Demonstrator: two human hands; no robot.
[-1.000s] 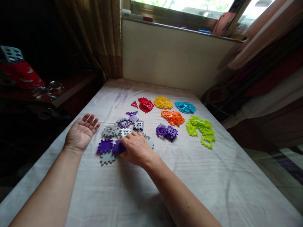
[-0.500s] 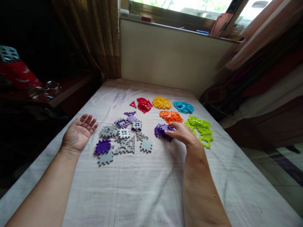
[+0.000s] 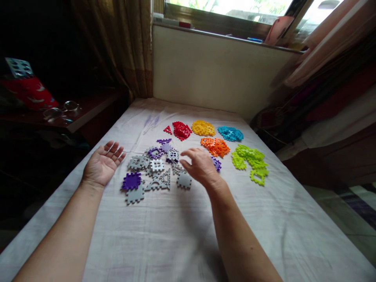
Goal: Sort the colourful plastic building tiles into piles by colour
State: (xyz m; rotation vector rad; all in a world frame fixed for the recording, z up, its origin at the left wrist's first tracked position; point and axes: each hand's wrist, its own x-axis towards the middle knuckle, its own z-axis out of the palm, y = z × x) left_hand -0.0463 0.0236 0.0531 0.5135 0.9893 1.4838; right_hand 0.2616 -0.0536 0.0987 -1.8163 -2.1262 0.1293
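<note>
A mixed heap of grey and purple notched plastic building tiles lies left of centre, with a purple tile (image 3: 132, 181) over a grey tile (image 3: 135, 195) at its near left. To the left of this heap, my left hand (image 3: 102, 163) rests palm up, fingers spread and holding nothing. Over the heap's right side hovers my right hand (image 3: 199, 164), thumb and fingers apart, nothing between them. Its fingertips are close to a grey window tile (image 3: 173, 155). A plain grey square tile (image 3: 184, 180) is just below its thumb. Behind this hand, a purple pile (image 3: 216, 163) is mostly hidden.
Sorted piles in red (image 3: 181, 131), yellow (image 3: 203, 128), blue (image 3: 230, 134), orange (image 3: 215, 147) and lime green (image 3: 249, 157) lie across the far and right parts of the cloth-covered surface (image 3: 176, 243). Eyeglasses (image 3: 62, 111) sit on a dark side table at left.
My right hand has left the purple pile and moved left to the grey and purple heap. My left hand keeps its palm-up pose. The whole view has shifted slightly.
</note>
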